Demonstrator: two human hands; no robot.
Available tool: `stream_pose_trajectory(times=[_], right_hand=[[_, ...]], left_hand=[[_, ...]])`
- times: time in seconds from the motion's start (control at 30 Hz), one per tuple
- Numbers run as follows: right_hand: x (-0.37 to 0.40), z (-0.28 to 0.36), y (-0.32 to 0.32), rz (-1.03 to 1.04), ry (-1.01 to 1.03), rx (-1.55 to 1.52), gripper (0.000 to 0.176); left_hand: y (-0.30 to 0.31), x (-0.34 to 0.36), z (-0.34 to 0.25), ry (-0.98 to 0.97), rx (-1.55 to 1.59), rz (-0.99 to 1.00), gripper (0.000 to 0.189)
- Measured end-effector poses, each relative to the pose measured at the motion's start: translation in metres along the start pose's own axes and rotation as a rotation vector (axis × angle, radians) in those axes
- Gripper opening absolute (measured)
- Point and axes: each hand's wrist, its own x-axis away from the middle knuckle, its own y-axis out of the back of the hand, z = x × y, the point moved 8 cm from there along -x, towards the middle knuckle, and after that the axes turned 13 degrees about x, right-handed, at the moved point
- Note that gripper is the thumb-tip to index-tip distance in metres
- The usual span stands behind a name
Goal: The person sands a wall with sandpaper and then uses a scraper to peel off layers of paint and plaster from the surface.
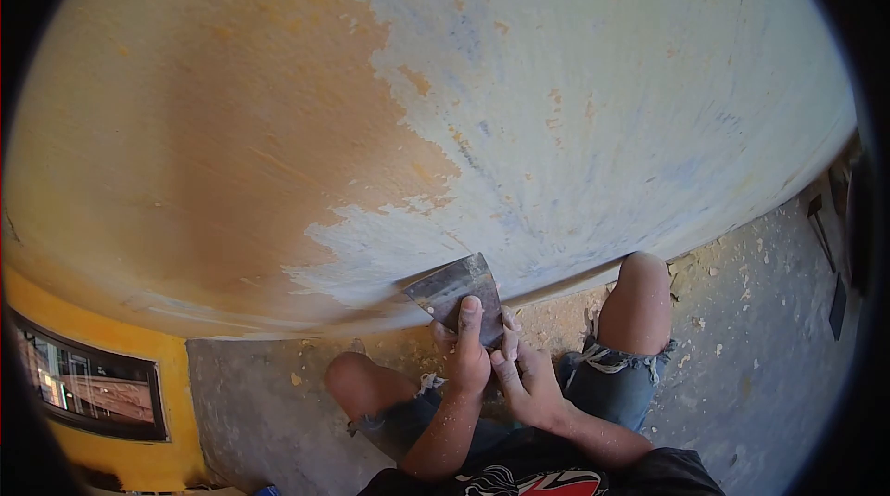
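Observation:
A wide metal scraper [436, 288] is held in front of the wall, its broad blade angled up and its handle mostly hidden by the hands. My left hand [466, 357] is closed around it, the thumb pressed flat on the blade's face. My right hand [532, 385] is closed at the scraper's lower right side, with fingertips by the blade's edge. Whitish dust coats several fingers. The wall [593, 107] facing me has a rough pale area with bluish smears, bordering an orange-brown painted patch [278, 125] along a ragged edge.
My bent knees are on either side of the hands, close to the wall. Paint flakes [565, 311] litter the grey floor [732, 338] along the wall's base. A yellow wall with a dark-framed window [93, 385] stands at left. Dark flat pieces [837, 306] lie at right.

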Motion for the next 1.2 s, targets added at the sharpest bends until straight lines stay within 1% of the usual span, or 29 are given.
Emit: stream_pose_trajectory(times=[0.13, 0.2, 0.3, 0.43, 0.5, 0.53, 0.6, 0.63, 0.7, 0.73, 0.8, 0.87, 1.03, 1.2], right_hand=[[-0.008, 0.025, 0.006, -0.026, 0.063, -0.009, 0.024], [-0.008, 0.035, 0.009, -0.021, 0.087, -0.045, 0.025], [-0.007, 0.047, 0.011, -0.028, 0.127, -0.071, 0.027], [-0.007, 0.069, 0.013, -0.013, 0.115, -0.052, 0.027], [-0.01, 0.078, 0.011, 0.055, 0.071, -0.052, 0.022], [-0.007, 0.081, 0.012, 0.052, 0.073, -0.052, 0.022], [-0.003, 0.087, 0.012, 0.079, 0.084, -0.007, 0.024], [0.0, 0.085, 0.011, 0.067, 0.097, -0.007, 0.024], [0.012, 0.053, 0.002, 0.082, 0.006, 0.025, 0.025], [0.014, 0.037, -0.001, 0.031, 0.036, -0.01, 0.026], [0.014, 0.017, -0.005, 0.012, 0.026, -0.028, 0.027], [0.013, 0.012, -0.003, -0.033, 0.028, -0.032, 0.031], [0.007, 0.008, -0.006, -0.039, 0.036, -0.052, 0.031], [0.005, 0.015, -0.009, -0.044, 0.047, -0.077, 0.029]], left_hand=[[-0.018, -0.004, -0.021, 0.0, 0.024, 0.061, 0.03], [-0.028, -0.004, -0.023, 0.077, 0.19, 0.112, 0.03], [-0.041, -0.004, -0.04, 0.083, 0.184, 0.117, 0.031], [-0.051, -0.006, -0.063, 0.069, 0.14, 0.119, 0.032], [-0.06, -0.007, -0.074, 0.047, 0.171, 0.14, 0.033], [-0.057, -0.007, -0.079, -0.029, 0.116, 0.095, 0.033], [-0.046, 0.0, -0.075, -0.055, 0.08, 0.079, 0.033], [-0.036, 0.003, -0.071, -0.077, 0.043, 0.059, 0.033], [-0.02, 0.007, -0.052, -0.11, 0.014, 0.043, 0.032], [-0.014, 0.009, -0.036, -0.032, 0.03, 0.055, 0.032], [-0.01, 0.012, -0.016, 0.101, 0.076, 0.034, 0.031], [-0.007, 0.01, -0.01, 0.105, 0.061, 0.019, 0.031], [-0.005, 0.007, -0.006, 0.143, 0.069, 0.011, 0.031], [-0.008, 0.003, -0.013, 0.152, 0.048, 0.059, 0.03]])
